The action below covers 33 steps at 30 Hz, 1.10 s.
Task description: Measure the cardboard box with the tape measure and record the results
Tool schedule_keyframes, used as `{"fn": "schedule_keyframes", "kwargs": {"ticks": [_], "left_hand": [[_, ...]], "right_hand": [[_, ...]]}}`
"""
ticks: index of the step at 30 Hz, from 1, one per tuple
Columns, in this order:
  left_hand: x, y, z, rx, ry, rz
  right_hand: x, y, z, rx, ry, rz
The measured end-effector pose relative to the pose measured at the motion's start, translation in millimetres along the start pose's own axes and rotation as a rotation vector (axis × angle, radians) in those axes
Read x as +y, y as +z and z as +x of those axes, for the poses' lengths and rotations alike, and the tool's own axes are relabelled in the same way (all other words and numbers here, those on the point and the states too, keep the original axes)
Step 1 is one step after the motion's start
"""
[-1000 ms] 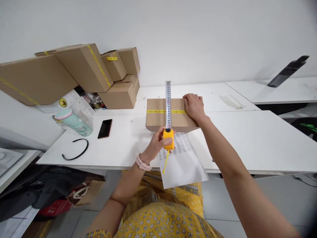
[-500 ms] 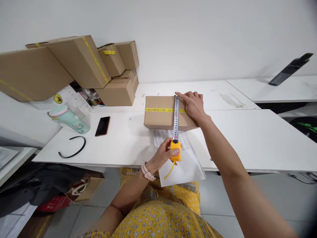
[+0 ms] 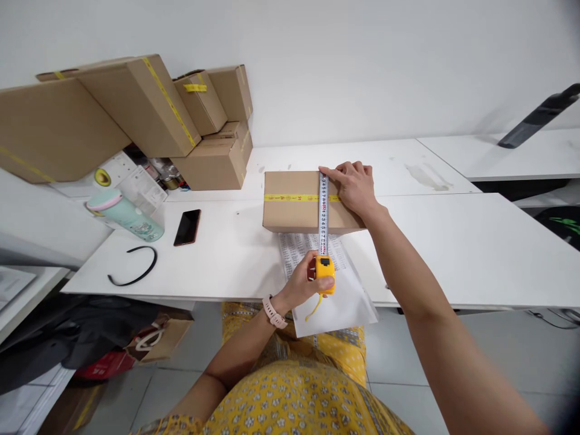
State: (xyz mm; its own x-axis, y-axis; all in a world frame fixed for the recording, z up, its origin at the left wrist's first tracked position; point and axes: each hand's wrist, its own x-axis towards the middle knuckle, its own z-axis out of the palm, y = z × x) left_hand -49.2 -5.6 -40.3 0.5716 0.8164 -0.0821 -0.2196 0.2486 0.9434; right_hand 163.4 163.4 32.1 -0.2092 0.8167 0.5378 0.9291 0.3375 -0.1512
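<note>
A small cardboard box [image 3: 290,208] with a yellow tape strip lies on the white table [image 3: 453,241]. My left hand [image 3: 304,282] is closed round a yellow tape measure [image 3: 325,273] near the table's front edge. Its blade [image 3: 323,211] runs across the box top to the far edge. My right hand [image 3: 356,188] rests on the right part of the box, and its fingertips press the blade's end at the far edge. A printed sheet of paper [image 3: 333,296] lies under the box's near side and hangs over the table edge.
Several cardboard boxes [image 3: 136,115] are stacked at the back left. A mint bottle [image 3: 124,215], a black phone [image 3: 187,227] and a black hairband [image 3: 133,273] lie on the left of the table. Bags [image 3: 113,344] sit on the floor below.
The tape blade, which stood up in the air, now lies flat across the box. My right hand's fingers have caught its end at the far edge. My left hand moved right and nearer.
</note>
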Motion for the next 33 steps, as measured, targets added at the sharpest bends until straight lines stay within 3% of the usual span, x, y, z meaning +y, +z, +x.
{"fn": "schedule_keyframes", "kwargs": {"ticks": [8, 13, 15, 18, 20, 23, 29, 33], "left_hand": [[-2.6, 1.0, -2.2, 0.033, 0.002, 0.039], [-1.6, -1.2, -26.0, 0.105, 0.153, 0.075], [5.7, -9.3, -37.7, 0.22, 0.319, 0.093], [20.0, -32.5, -48.6, 0.533, 0.614, 0.147], [24.8, -51.3, -52.5, 0.707, 0.677, 0.2], [18.2, -72.2, -58.1, 0.814, 0.608, 0.223], [-2.3, -74.5, -65.1, 0.78, 0.527, 0.256], [26.0, -76.3, -57.6, 0.757, 0.593, 0.424]], "right_hand": [[-2.6, -4.0, -3.4, -0.013, 0.019, 0.004], [-5.3, -3.2, -4.5, -0.017, 0.087, -0.042], [-8.4, -2.9, -6.6, -0.01, 0.089, -0.063], [-16.7, -5.8, -18.1, 0.028, 0.068, -0.075], [-24.6, -9.7, -34.4, 0.066, 0.059, -0.072], [-37.9, -14.3, -71.7, 0.092, 0.065, -0.066], [-51.0, -2.8, -155.0, 0.036, 0.065, -0.02], [-49.9, 7.2, -178.9, 0.014, 0.102, -0.01]]}}
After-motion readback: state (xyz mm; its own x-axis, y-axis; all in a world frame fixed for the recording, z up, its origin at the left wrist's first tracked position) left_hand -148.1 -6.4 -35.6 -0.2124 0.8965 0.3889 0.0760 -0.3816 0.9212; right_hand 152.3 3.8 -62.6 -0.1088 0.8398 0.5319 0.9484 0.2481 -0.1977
